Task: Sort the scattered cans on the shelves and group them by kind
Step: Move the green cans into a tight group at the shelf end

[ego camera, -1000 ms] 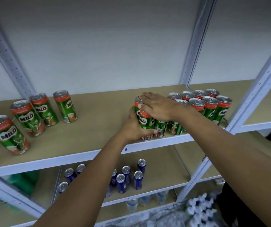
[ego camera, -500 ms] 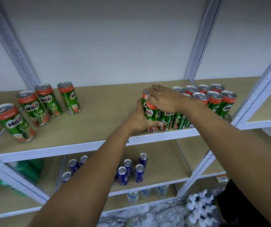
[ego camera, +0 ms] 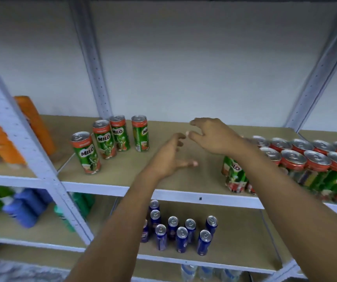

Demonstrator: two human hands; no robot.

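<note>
Several green Milo cans [ego camera: 306,165] stand packed together at the right of the upper shelf [ego camera: 184,195]. Several more Milo cans [ego camera: 106,139] stand loosely spaced at its left. My left hand [ego camera: 170,157] and my right hand [ego camera: 210,136] hover over the bare middle of the shelf between the two groups, both with fingers apart and holding nothing. My right forearm hides part of the packed group. Several blue cans [ego camera: 182,234] stand on the shelf below.
White metal uprights [ego camera: 27,151] frame the bays. Orange packs [ego camera: 35,123] and a yellow item sit in the left bay, with green and blue bottles [ego camera: 24,206] below them. Clear water bottles [ego camera: 194,272] stand on the lowest level.
Both hands let go of the Milo can at the packed group's left edge and moved left over the shelf's middle. The view swung left.
</note>
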